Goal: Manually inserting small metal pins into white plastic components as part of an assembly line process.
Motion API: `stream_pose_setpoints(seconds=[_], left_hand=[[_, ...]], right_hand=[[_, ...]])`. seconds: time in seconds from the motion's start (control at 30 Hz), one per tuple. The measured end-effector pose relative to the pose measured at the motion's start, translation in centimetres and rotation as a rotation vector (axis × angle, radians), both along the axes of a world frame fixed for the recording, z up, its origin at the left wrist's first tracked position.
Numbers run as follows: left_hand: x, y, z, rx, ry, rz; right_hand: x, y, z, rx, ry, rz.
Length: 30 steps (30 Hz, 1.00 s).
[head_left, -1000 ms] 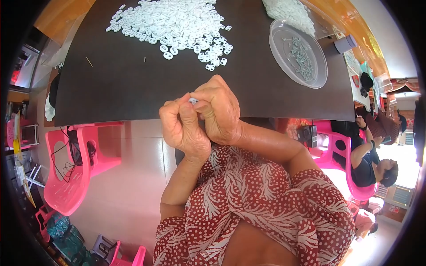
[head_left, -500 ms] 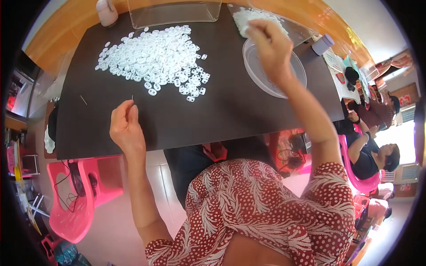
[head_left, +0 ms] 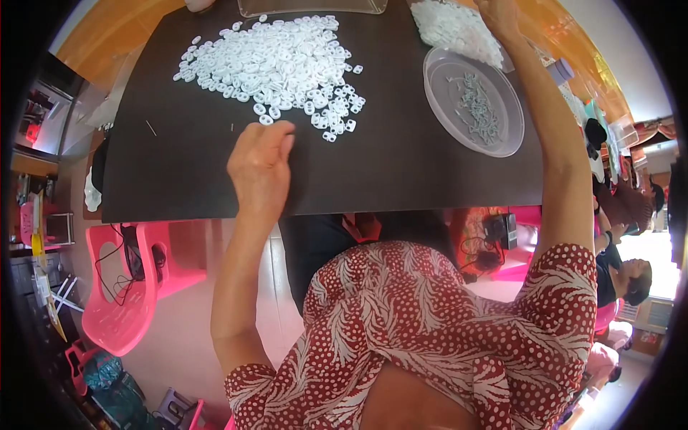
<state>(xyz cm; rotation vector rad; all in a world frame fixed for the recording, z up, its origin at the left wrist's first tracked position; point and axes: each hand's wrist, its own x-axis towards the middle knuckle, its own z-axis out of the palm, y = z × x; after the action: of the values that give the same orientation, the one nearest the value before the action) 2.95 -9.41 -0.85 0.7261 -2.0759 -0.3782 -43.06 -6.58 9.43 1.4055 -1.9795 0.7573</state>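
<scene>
My left hand point(head_left: 261, 166) is just above the dark table, fingers curled in and thumb pressed against them; anything inside is hidden. Just beyond it spreads a heap of small white oval plastic pieces with two holes point(head_left: 265, 64). A tiny pin-like bit point(head_left: 232, 127) lies on the table by its knuckles. At the upper right, my right hand point(head_left: 499, 20) reaches past the edge of the picture, its fingertips cut off. Beside it is a clear bag of small white parts point(head_left: 459, 32). Under that forearm's left side sits a round clear tray point(head_left: 438, 118) with small grey screws point(head_left: 479, 107).
A clear plastic box point(head_left: 312, 8) stands at the table's far edge. A thin stick point(head_left: 151, 128) lies on the left of the dark table point(head_left: 373, 172). A lilac bottle point(head_left: 559, 70) is beyond my right forearm. Pink chairs point(head_left: 136, 287) stand below, and a person point(head_left: 623, 272) sits at right.
My left hand has moved right and closed more, toward the white pieces. My right hand has gone from above the tray to farther away at the bag's edge. The view has shifted.
</scene>
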Motion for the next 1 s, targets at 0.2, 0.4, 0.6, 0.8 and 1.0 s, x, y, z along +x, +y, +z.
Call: stream_pose_setpoints(seconds=[0.2,0.4,0.6,0.8,1.0], left_hand=[[-3.1,1.7,-0.7,-0.057,-0.145,-0.115],[-3.2,1.1,-1.2,-0.152,-0.249,-0.073],[-2.2,1.7,-0.5,-0.267,-0.324,-0.083],[0.2,3.2,0.4,-0.044,-0.076,-0.170],[3.3,4.8,1.4,0.653,0.257,-0.171]], right_hand=[[-2.4,-0.8,-1.2,0.064,0.170,-0.109],[2.1,0.2,-0.4,-0.149,-0.248,0.392],[17.7,0.7,-1.3,-0.011,-0.231,0.518],[28.1,-3.4,-6.2,0.162,-0.206,0.887],[33.6,-7.2,-9.2,0.259,-0.093,0.992]])
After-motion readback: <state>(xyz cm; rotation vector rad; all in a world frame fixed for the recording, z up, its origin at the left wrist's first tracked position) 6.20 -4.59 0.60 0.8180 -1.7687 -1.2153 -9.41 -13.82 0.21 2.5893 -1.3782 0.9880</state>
